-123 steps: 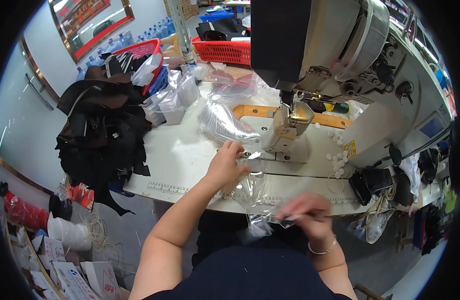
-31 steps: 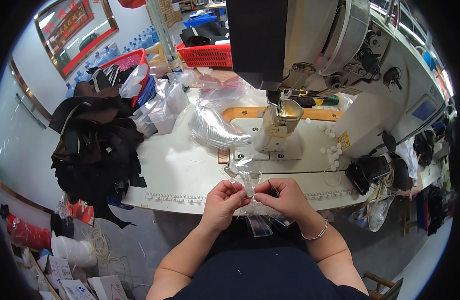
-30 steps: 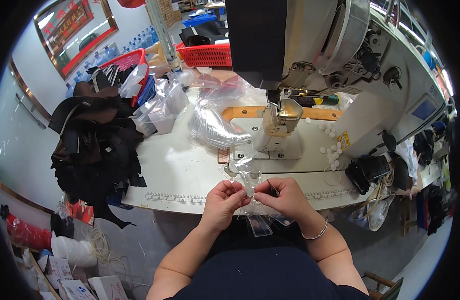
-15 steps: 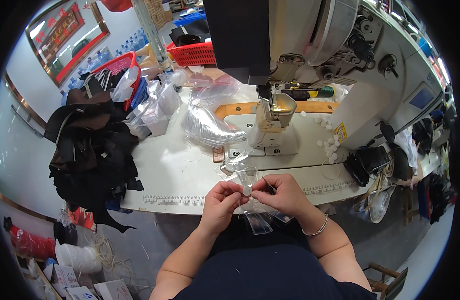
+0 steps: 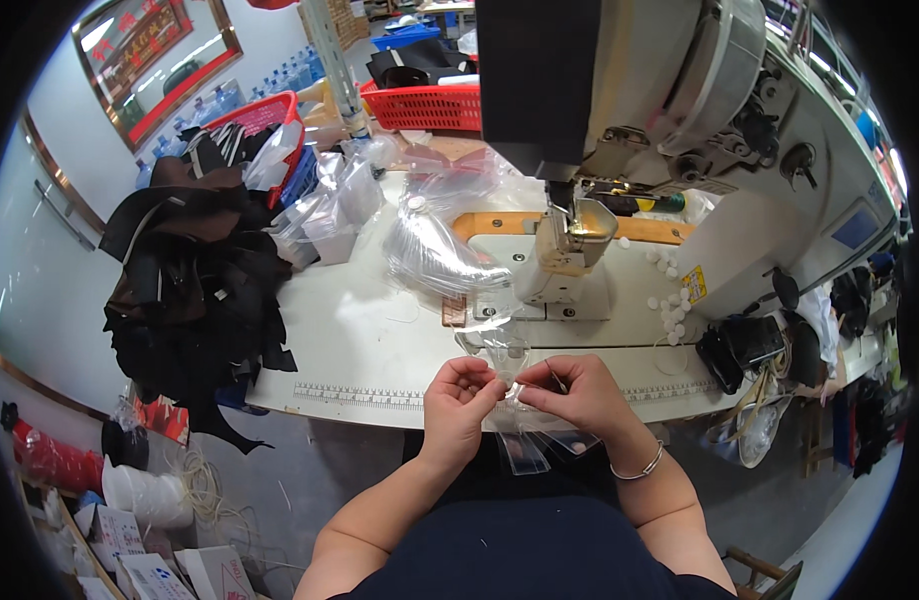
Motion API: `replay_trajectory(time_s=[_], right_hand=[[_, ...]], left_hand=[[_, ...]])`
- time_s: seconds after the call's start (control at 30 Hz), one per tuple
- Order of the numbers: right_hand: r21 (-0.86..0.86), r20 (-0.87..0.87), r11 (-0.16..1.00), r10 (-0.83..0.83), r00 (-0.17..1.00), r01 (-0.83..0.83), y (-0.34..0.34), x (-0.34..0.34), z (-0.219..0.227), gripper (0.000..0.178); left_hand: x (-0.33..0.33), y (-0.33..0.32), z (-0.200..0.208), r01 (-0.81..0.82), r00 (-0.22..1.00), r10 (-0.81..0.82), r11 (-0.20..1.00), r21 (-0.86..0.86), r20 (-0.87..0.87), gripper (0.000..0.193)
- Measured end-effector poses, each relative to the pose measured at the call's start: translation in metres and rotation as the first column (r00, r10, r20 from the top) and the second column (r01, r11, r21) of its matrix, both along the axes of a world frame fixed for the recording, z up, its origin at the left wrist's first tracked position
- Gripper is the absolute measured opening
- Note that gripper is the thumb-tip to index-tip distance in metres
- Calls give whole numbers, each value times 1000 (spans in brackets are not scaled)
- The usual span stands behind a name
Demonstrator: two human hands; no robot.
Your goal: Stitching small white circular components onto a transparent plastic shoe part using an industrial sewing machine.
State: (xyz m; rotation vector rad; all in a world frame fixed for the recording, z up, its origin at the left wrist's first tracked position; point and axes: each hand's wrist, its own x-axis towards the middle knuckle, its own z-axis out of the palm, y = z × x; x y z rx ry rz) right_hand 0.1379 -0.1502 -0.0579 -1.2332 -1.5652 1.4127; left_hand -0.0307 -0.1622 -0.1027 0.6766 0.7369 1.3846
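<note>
Fingers (image 5: 488,372) of both hands are pinched shut on a small clear plastic piece (image 5: 507,352), held up just over the near edge of the table, a bit below the middle of the frame. From biggest to smallest: the big grey sewing machine (image 5: 680,110) fills the upper right, and the white table (image 5: 350,340) spreads under it with a ruler strip along its front edge. A heap of black cloth (image 5: 195,290) hangs off the table at the left. A red basket (image 5: 425,105) sits at the top middle, and a pile of clear plastic bags (image 5: 435,250) lies near the machine's needle. Then come the left hand (image 5: 460,400) and the right hand (image 5: 580,395) (it wears a thin bracelet), close together and nearly touching. More little clear pieces (image 5: 540,448) rest in the lap just under the hands. It looks like the hands are lining up or pulling apart the small plastic piece. I cannot tell which.
</note>
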Motion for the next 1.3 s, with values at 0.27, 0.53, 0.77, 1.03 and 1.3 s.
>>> replay_trajectory(time_s=[0.27, 0.53, 0.77, 1.03, 1.3], right_hand=[[6, 16, 999, 36, 999, -36, 5, 1, 6, 16], [-80, -106, 991, 100, 989, -108, 15, -3, -1, 13], [-64, -97, 998, 12, 995, -19, 12, -9, -7, 12], [71, -64, 995, -65, 996, 70, 7, -9, -7, 10], [905, 111, 419, -399, 910, 74, 36, 13, 6, 42]], left_hand=[[-3, 0, -1, 17, 1000, -17, 1000, -4, -13, 27], [-6, 2, 5, 57, 998, -55, 994, -90, 17, 29], [-4, 2, 6, 102, 992, -92, 987, -123, 87, 28], [1, 5, -6, 95, 995, -95, 994, -48, 2, 11], [6, 23, 22, 131, 990, -129, 991, 34, -55, 9]])
